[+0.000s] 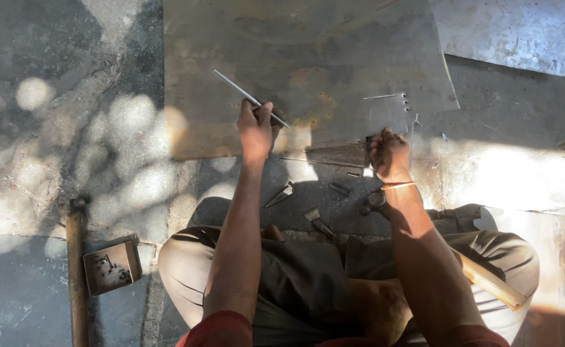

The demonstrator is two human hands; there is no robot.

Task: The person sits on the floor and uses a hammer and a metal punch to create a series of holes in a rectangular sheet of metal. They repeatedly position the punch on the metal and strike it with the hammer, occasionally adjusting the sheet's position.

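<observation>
Left hand: your left hand (255, 128) is resting on the near part of the metal sheet (308, 71), fingers curled and pinching the lower end of a thin metal rod (250, 98).
Rod: it is lying slantwise across the sheet, running from your fingers up and away to the left, its far end free over the bare metal.
Right hand: your right hand (389, 154) is sitting at the sheet's near right edge, fingers bunched tightly together (whether they are gripping a small tool or only the edge, I cannot tell).
Wrist: an orange band (398, 186) is circling your right wrist.
Sheet: the large dull plate is lying flat on the ground in front of your knees, mostly in shade, with a cluster of small holes (403, 101) just above your right hand and a short scratched line beside them.
Between sheet and knees: a few small tools are lying on the concrete, among them a chisel (318, 222) and a pointed punch (279, 195).
Lap: a wooden handle (491, 284) is slanting across your right thigh.
Left of you: a long hammer (75, 270) is lying on the ground, and a small open box (110, 267) is sitting just beside it.
Far right: a second metal sheet (507, 32) is lying well apart from your hands.
</observation>
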